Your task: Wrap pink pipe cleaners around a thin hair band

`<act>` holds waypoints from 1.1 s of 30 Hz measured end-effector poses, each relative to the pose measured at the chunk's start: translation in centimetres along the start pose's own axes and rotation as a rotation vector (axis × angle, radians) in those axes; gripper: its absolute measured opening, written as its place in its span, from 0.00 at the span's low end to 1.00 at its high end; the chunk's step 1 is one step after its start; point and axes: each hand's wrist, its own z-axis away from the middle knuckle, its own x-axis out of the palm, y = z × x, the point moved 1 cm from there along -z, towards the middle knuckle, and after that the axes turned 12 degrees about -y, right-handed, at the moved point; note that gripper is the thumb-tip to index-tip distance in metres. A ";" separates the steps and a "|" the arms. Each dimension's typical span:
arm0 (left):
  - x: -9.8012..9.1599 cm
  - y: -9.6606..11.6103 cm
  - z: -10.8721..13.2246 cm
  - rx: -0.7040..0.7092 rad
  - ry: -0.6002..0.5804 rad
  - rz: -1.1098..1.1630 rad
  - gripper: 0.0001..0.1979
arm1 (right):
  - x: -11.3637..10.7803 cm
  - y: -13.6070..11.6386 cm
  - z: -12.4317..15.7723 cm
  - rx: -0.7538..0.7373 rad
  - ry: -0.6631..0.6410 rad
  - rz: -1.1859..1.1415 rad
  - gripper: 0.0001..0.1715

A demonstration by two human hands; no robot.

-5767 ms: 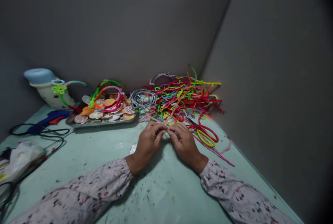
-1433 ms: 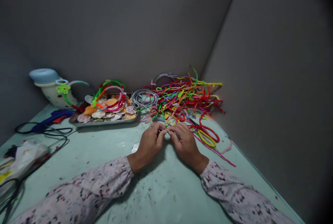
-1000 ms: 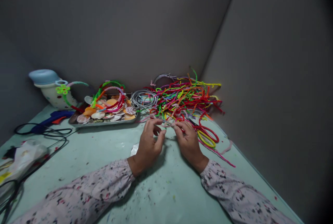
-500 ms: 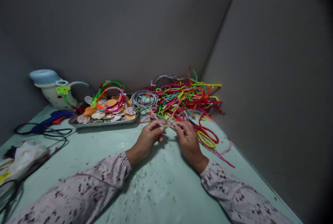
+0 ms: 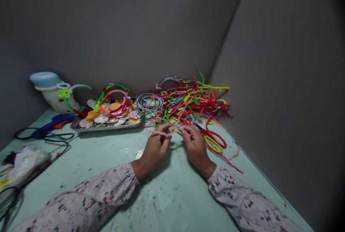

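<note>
Both hands rest on a pale green table (image 5: 167,196) just in front of a heap of coloured pipe cleaners (image 5: 191,102). My left hand (image 5: 155,146) is closed, pinching a pale pink pipe cleaner (image 5: 161,133) that sticks out to the left of its fingers. My right hand (image 5: 195,145) is closed too and pinches the same pink strand a little to the right. The fingertips of the two hands are a short gap apart.
A metal tray (image 5: 107,126) of shells and wrapped hoops stands at the back left, with grey wire coils (image 5: 148,101) beside it. A blue glue gun (image 5: 52,122) and black cord (image 5: 40,138) lie left. Red and yellow loops (image 5: 214,140) lie right. Grey walls close the corner.
The hands, pressed together a second and a half ago, have drawn slightly apart. A pink pipe cleaner has come up between them, and its end now sticks out left of my left hand.
</note>
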 end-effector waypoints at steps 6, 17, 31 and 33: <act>-0.4 0.0 -0.2 0.146 -0.001 -0.176 0.06 | 0.1 -0.3 0.3 -0.047 -0.064 0.019 0.07; -0.5 -0.1 -0.5 -0.070 -0.010 0.092 0.10 | 0.0 -1.0 0.4 -0.152 -0.091 0.074 0.06; -0.1 0.3 -0.4 -0.217 -0.020 0.319 0.13 | 0.1 -1.6 0.4 -0.194 -0.166 0.138 0.08; -0.1 0.3 -0.4 -0.266 -0.026 0.363 0.12 | 0.1 -1.6 0.4 -0.192 -0.174 0.145 0.08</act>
